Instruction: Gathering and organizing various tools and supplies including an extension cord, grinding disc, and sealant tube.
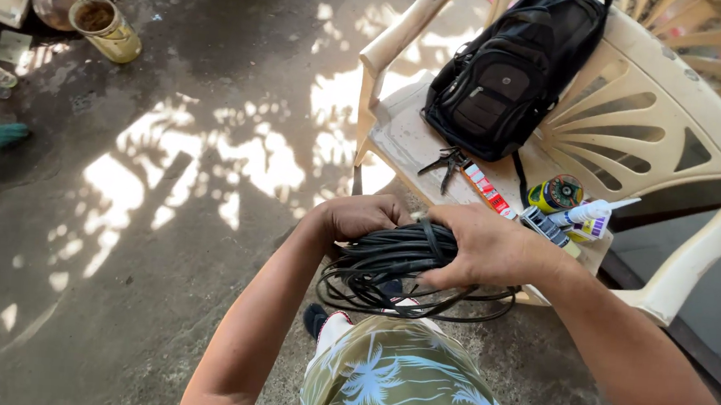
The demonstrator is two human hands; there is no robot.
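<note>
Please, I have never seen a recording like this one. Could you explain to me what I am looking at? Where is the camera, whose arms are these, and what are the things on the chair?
There is one picture, taken by a camera worn on a person's head, looking down. The two bare arms are that person's own; no machine is involved. The left hand and the right hand both grip a coil of black cable, held above the knees. In front stands a cream plastic chair. On its seat lie a black backpack, black pliers, a small white tube with a nozzle, and a round yellow tape roll. On the concrete floor, far left, stands a yellow tin.
</note>
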